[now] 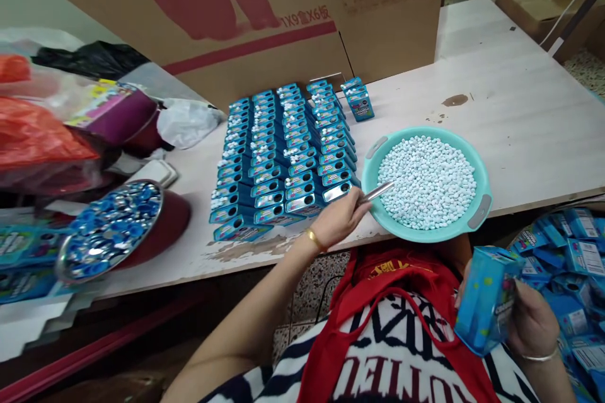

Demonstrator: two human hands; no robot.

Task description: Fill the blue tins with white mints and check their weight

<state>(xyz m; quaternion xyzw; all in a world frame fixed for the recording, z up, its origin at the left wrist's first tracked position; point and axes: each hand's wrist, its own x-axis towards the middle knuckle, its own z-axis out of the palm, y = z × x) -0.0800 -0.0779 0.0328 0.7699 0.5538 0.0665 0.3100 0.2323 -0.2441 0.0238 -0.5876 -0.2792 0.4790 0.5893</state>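
My left hand (pixel 336 220) grips a metal scoop (pixel 380 190), whose tip is over the left rim of a turquoise basin (pixel 483 170). Small pale-blue candies (pixel 428 182) fill much of the basin. At the lower right, my right hand (pixel 534 321) holds a blue box (pixel 486 299) in front of the red apron. Rows of upright blue boxes (pixel 278 157) stand on the table left of the basin, many with white candies on their tops. Behind the rows' right end are a few more boxes (pixel 360 106).
A large cardboard box (pixel 392 19) stands behind the rows. On the left are a red bowl (pixel 174 217) of blue-and-silver pieces and plastic bags (pixel 38 132). More blue boxes (pixel 579 289) are heaped at the lower right. The table (pixel 520 107) extends rightwards.
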